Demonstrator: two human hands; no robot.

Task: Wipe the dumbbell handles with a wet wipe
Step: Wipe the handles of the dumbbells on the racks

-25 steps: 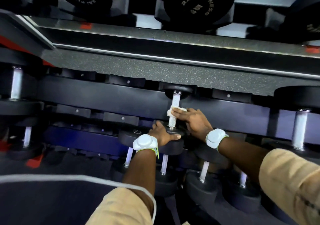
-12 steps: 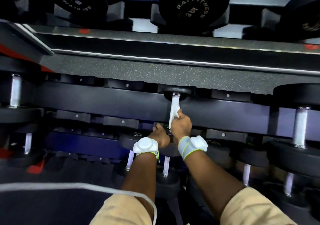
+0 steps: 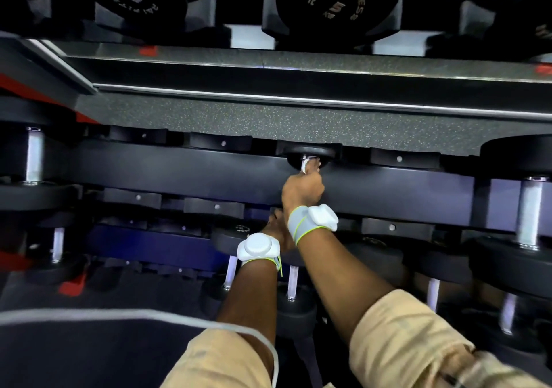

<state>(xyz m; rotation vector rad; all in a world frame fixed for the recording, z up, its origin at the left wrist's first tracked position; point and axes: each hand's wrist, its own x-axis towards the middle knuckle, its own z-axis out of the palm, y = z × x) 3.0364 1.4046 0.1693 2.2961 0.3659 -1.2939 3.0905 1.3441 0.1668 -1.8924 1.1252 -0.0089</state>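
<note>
Dark tiered rack (image 3: 179, 175), long beams running left to right. Top tier: round black heads, one stamped "RAI FITNESS 5" (image 3: 339, 2). Speckled grey strip (image 3: 268, 118) beneath that tier.

Middle tier: heavy dumbbells at both ends, chrome handles upright in view, one at left (image 3: 34, 154), one at right (image 3: 530, 211). Lower tier: a row of small ones with short pale handles (image 3: 292, 283).

Dumbbell (image 3: 316, 152) being worked on sits mid-rack in a middle-tier cradle, far head tucked under the grey strip, handle hidden inside a fist.

Person leaning in, beige sleeves, white pod on each wrist.

Right hand (image 3: 303, 192) reaches forward, fingers curled tight round the handle near the far head.

Left hand (image 3: 279, 226) lower, at the near head, mostly behind the right wrist. Cannot tell how its fingers lie.

Wet wipe (image 3: 304, 166): white scrap poking out above the right fist, pressed to the handle.
</note>
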